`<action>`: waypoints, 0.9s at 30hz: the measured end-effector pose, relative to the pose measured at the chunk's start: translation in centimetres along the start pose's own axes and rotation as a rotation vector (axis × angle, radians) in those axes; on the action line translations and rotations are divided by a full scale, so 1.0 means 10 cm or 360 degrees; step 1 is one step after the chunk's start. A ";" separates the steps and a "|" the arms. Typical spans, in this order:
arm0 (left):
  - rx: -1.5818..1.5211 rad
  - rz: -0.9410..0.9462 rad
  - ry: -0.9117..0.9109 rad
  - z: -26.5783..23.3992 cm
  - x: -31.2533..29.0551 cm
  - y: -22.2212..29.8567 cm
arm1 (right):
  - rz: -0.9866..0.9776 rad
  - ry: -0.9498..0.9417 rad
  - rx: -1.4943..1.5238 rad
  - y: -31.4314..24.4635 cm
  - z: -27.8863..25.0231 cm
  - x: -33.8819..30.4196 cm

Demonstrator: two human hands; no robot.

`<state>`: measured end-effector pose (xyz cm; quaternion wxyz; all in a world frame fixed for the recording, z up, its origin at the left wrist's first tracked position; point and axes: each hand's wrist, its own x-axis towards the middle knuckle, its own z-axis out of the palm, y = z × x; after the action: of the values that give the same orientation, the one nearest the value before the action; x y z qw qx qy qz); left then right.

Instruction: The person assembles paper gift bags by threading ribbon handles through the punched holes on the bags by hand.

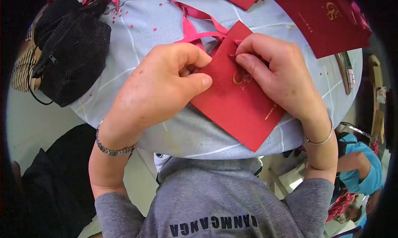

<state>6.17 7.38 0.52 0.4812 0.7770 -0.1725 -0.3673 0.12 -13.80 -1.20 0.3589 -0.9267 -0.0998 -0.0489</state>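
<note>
A red paper bag (248, 122) with gold print lies tilted on the cloth-covered table before me. A pink ribbon (195, 14) loops out beyond its far edge. My right hand (277, 68) is over the bag's upper right side, thumb and forefinger pinched at a short red ribbon end near the print. My left hand (166, 80) covers the bag's left edge. Its thumb and forefinger are apart, with nothing visible between their tips; the other fingers curl below, partly hidden.
More red bags (327, 22) lie at the far right, beside a flat tool-like object (346, 72). A black mesh bag (74, 51) rests at the left table edge. Small red dots (132, 26) are scattered on the light tablecloth (124, 93). A person in blue (365, 163) is at right.
</note>
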 end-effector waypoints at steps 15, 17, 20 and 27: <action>-0.0033 0.0092 0.0022 0.03 -0.01 -0.05 | 0.0013 0.0062 -0.0010 -0.03 0.04 -0.01; -0.0165 0.0187 0.0078 0.03 -0.02 -0.06 | -0.0012 0.0081 -0.0076 -0.04 0.05 -0.01; -0.0245 0.0108 0.0074 0.01 -0.03 -0.06 | -0.0043 0.0141 -0.0182 -0.03 0.09 -0.02; -0.0127 0.0202 0.0086 0.00 -0.04 -0.09 | 0.0000 0.0136 -0.0226 -0.07 0.09 -0.02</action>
<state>5.83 8.05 -0.12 0.5386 0.7544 -0.1937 -0.3214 -0.25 -12.78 -1.43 0.2961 -0.9469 -0.0806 -0.0955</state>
